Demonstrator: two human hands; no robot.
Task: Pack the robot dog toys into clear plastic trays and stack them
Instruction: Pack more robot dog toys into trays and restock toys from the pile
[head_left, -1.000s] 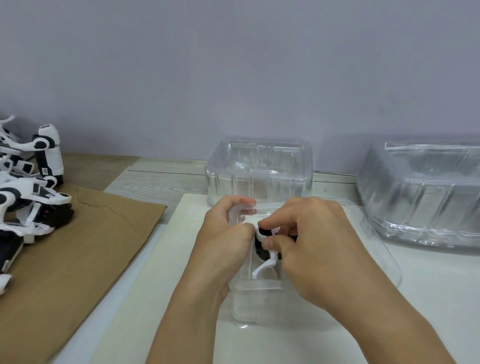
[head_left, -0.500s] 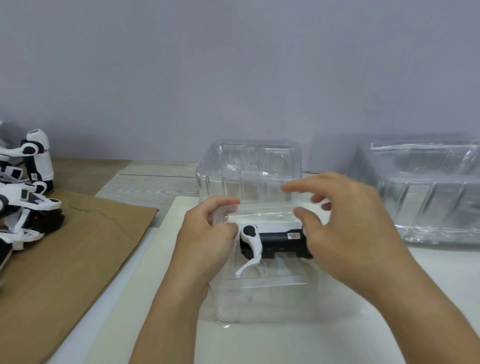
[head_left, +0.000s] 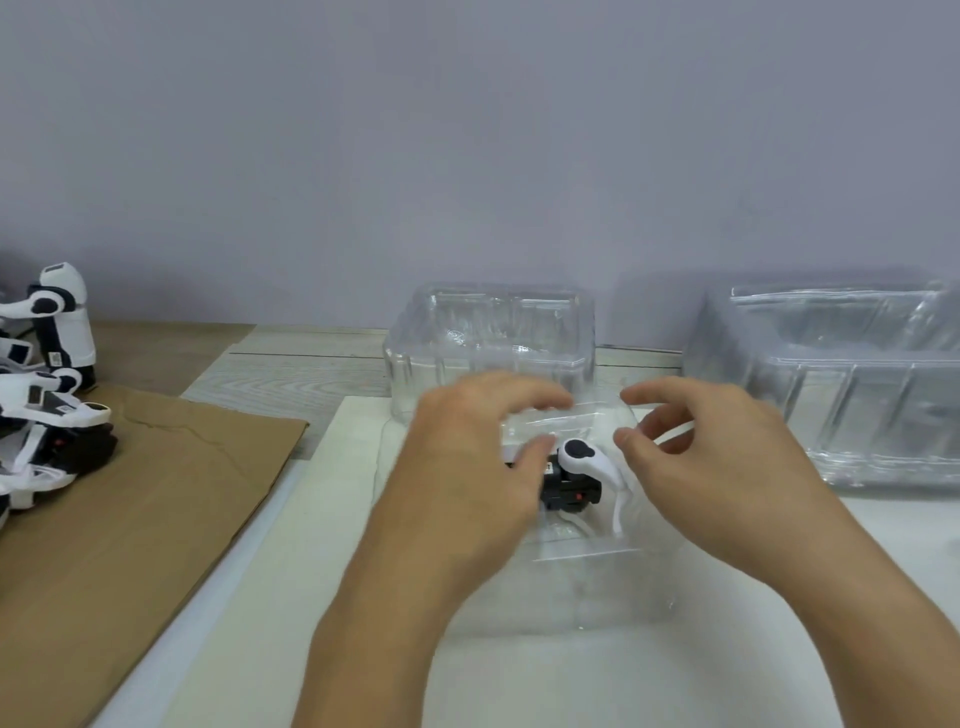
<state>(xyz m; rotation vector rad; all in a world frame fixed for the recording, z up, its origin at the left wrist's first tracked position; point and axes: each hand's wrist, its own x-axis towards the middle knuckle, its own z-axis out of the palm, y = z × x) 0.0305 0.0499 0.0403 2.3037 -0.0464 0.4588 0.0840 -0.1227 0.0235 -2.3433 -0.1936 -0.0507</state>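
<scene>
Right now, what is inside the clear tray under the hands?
One robot dog toy lies inside the clear tray: black body, white leg showing. The left hand covers its other end.

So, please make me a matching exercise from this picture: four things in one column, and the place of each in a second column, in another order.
Things:
1. robot dog toy in the tray
2. brown cardboard sheet
3. large clear tray stack
4. unpacked robot dog toys

Places:
A. far left edge, partly on the cardboard
B. between the left hand and the right hand
C. right side, by the wall
D. flat on the table, left of the white board

Pairs: 1-B, 2-D, 3-C, 4-A
</scene>
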